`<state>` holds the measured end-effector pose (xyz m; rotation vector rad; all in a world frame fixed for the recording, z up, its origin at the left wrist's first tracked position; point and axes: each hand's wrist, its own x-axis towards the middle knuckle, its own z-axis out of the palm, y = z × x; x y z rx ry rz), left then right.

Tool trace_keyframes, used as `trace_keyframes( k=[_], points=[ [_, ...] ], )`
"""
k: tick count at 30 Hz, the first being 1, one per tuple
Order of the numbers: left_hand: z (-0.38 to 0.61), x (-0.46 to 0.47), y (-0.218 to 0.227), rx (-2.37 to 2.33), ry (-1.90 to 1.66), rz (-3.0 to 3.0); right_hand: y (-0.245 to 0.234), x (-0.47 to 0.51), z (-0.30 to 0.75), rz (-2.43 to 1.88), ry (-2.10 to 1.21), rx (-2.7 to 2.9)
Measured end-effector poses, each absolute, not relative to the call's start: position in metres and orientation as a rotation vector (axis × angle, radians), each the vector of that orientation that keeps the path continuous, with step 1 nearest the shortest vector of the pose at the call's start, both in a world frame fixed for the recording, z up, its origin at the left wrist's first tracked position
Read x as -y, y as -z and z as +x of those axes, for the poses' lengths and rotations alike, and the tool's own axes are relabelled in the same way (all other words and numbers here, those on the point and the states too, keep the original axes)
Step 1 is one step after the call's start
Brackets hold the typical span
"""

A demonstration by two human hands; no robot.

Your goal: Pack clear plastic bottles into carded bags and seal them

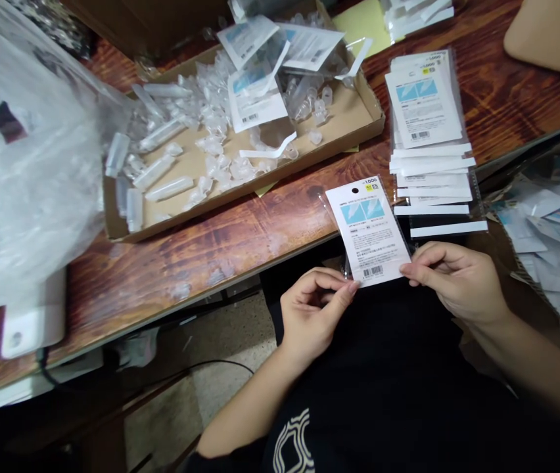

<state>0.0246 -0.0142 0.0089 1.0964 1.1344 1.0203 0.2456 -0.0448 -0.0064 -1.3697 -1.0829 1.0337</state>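
A clear plastic packet with a white printed card [369, 236] is held up at the table's front edge, its back print and barcode facing me. My left hand [315, 305] pinches its lower left corner between thumb and fingers. At the lower right corner, my right hand [450, 276] grips it the same way. Just beyond my right hand lies a stack of similar carded packets [422, 105], overlapped so that several white sealing strips [440, 228] show. What is inside the held packet is hidden behind the card.
A shallow cardboard tray [260, 180] holds clear plastic tubes, small clear pieces and several carded packets. A large plastic bag [33, 157] stands at left above a white device [33, 322]. More packets fill a box [551, 230] at right. A yellow paper [366, 26] lies behind.
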Motion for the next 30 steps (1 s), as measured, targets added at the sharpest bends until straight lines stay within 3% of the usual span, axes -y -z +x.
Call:
trace_keyframes(
  k=[10, 12, 17, 19, 26, 30],
  points=[
    [0.033, 0.012, -0.009, -1.211, -1.094, 1.014, 0.005, 0.044, 0.233, -1.455, -0.993, 1.067],
    [0.035, 0.011, -0.010, -1.222, -1.112, 0.974, 0.005, 0.045, 0.231, -1.449, -0.815, 1.145],
    [0.038, 0.010, -0.015, -1.202, -1.090, 0.874, -0.004, 0.045, 0.226, -1.330, 0.257, 1.815],
    [0.040, 0.011, -0.017, -1.186, -1.057, 0.824, -0.007, 0.043, 0.221, -1.238, 0.541, 2.030],
    [0.041, 0.020, -0.034, -1.123, -0.962, 0.794, -0.011, 0.031, 0.225, -1.213, 0.765, 2.057],
    [0.025, 0.018, -0.073, -1.028, -0.830, 1.191, -0.035, 0.035, 0.242, -1.141, 0.778, 2.118]
  ],
)
